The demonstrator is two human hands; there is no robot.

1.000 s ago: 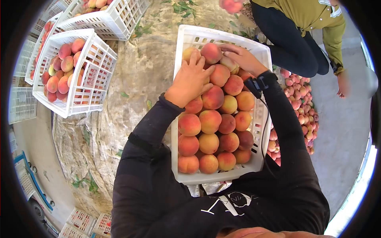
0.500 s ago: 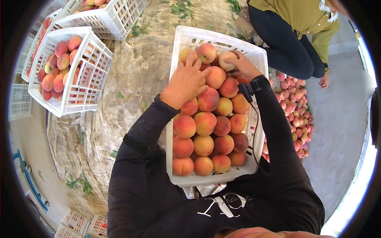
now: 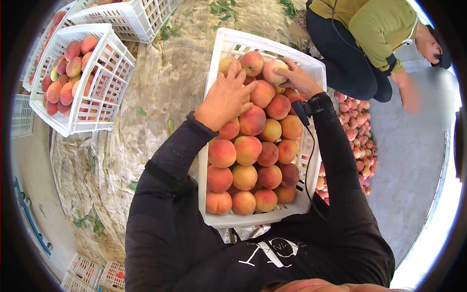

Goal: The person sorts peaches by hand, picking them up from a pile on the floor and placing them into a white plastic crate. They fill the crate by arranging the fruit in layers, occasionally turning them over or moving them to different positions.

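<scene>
A white plastic crate [image 3: 259,221] rests against my body, filled with several peaches in rows. My left hand [image 3: 227,99] lies spread over the peaches at the crate's upper left, fingers apart, with a yellowish peach partly under its fingertips. At the upper right of the crate, my right hand [image 3: 299,79] has its fingers round a pale peach [image 3: 275,71]. Beside that one sits a red and yellow peach [image 3: 252,63], between my two hands. A black device with a cable is strapped at my right wrist.
White crates of peaches [image 3: 109,104] stand at the upper left. A pile of peaches [image 3: 357,141] lies on the floor at the right. Another person [image 3: 348,63] kneels at the upper right. Leaves lie on the ground sheet [image 3: 126,160]; more crates [image 3: 82,270] are at the lower left.
My right hand has closed round the pale peach and lifted it slightly, then set it against the peaches beside it. The other person has leaned down to the right.
</scene>
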